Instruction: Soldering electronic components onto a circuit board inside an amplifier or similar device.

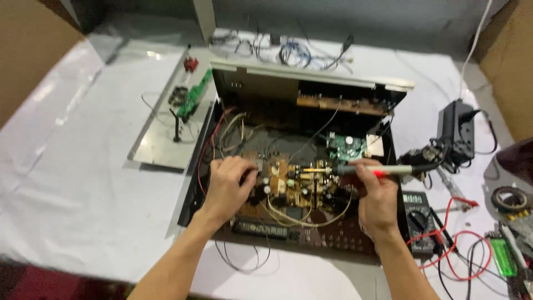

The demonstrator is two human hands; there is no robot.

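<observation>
An opened black electronics chassis (pixel 192 189) lies on the white-covered table. Inside it sits a brown circuit board (pixel 297 186) with capacitors, coils and loose wires. My left hand (pixel 229 186) rests on the board's left part, fingers curled down onto components. My right hand (pixel 377 197) grips a soldering iron (pixel 373 169) with a white and black handle, held level, its metal tip pointing left over the board's middle. A small green board (pixel 345 145) sits at the chassis back right.
A metal cover panel (pixel 161 130) with a green board lies to the left. A multimeter (pixel 417 214) with red and black leads sits at right, beside a black power adapter (pixel 456 130), a tape roll (pixel 509 198) and tangled wires (pixel 288 51) behind.
</observation>
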